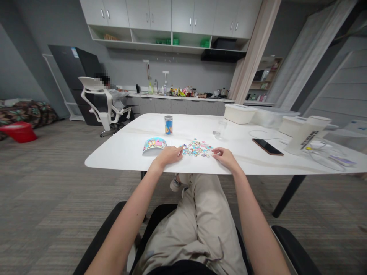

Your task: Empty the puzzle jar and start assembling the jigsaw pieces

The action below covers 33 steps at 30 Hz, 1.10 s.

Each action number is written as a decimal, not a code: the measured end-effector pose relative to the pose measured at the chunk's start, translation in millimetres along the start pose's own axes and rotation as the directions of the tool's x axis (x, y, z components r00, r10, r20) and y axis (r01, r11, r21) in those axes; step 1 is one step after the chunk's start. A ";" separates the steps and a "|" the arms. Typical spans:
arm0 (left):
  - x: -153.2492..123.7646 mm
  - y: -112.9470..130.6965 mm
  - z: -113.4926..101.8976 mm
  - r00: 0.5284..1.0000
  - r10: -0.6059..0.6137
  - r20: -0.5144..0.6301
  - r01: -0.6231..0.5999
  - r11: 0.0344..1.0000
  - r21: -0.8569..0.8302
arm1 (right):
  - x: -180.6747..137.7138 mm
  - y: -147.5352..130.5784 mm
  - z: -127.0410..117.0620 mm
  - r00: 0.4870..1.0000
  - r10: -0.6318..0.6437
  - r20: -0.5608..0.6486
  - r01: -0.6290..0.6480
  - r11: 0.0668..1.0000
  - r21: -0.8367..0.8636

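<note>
Several colourful puzzle pieces lie in a loose heap near the front edge of a white table. My left hand rests on the table at the heap's left side, fingers curled with the tips touching the nearest pieces. My right hand rests at the heap's right side, fingers curled in and pinched on something I cannot make out. A curved printed card lies just left of my left hand. A small printed can with a dark lid stands upright behind the heap.
A dark phone lies to the right, with white lidded containers and a white carton behind it. A small clear cup stands mid-table. A person sits in a white office chair by the far kitchen counter.
</note>
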<state>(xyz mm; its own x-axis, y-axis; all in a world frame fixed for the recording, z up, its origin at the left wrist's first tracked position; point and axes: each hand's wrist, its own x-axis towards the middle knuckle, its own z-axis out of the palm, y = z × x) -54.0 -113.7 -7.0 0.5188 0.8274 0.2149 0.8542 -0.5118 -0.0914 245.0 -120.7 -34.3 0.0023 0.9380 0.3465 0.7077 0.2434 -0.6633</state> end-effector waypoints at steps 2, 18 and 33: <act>0.1 0.9 0.0 1.000 -0.006 0.004 0.006 1.000 0.006 | 0.3 0.2 0.2 1.000 0.009 -0.025 -0.009 1.000 -0.001; -0.6 -9.0 4.7 0.971 0.238 0.032 -0.239 0.956 0.170 | 3.1 2.3 3.3 0.987 0.080 -0.139 -0.093 0.992 -0.084; 1.0 1.2 1.6 0.984 -0.166 -0.070 0.169 0.984 0.046 | 2.6 3.7 10.6 0.998 0.025 0.053 -0.011 0.967 -0.255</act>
<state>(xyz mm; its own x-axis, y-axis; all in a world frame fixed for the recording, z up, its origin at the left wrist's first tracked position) -52.3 -113.2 -8.4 0.3663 0.8828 0.2942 0.9303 -0.3532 -0.0986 240.1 -114.8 -42.9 -0.0174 0.9556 0.2940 0.8646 0.1621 -0.4756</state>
